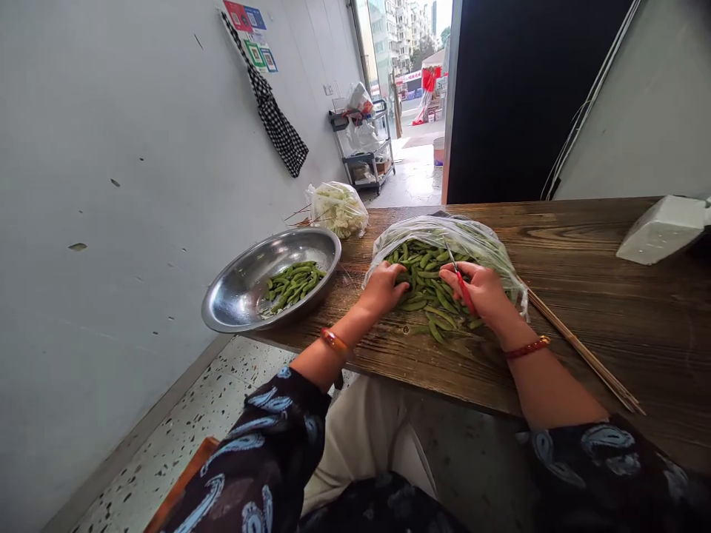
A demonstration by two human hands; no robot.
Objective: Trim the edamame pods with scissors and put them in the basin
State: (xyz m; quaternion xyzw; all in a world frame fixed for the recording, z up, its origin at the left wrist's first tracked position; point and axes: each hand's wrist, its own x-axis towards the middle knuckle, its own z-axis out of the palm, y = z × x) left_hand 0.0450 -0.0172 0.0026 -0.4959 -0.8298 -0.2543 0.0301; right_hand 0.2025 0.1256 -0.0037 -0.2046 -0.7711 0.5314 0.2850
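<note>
Green edamame pods (425,277) spill from the mouth of a clear plastic bag (489,240) onto the wooden table (383,337). At the left edge of this heap is my left hand (386,287), its fingers curled and closed on pods; how many is hidden. My right hand (482,292) grips scissors (462,285) with red handles over the right side of the heap, the blades pointing up and away from me. To the left, a wide steel basin (238,296) holds a smaller pile of edamame pods (294,283).
A bag of cauliflower (337,207) stands behind the basin. Thin wooden sticks (583,352) lie to the right of the pods. A white block-shaped packet (661,229) sits at the far right. Beyond the table are a cart (364,159) and an open doorway.
</note>
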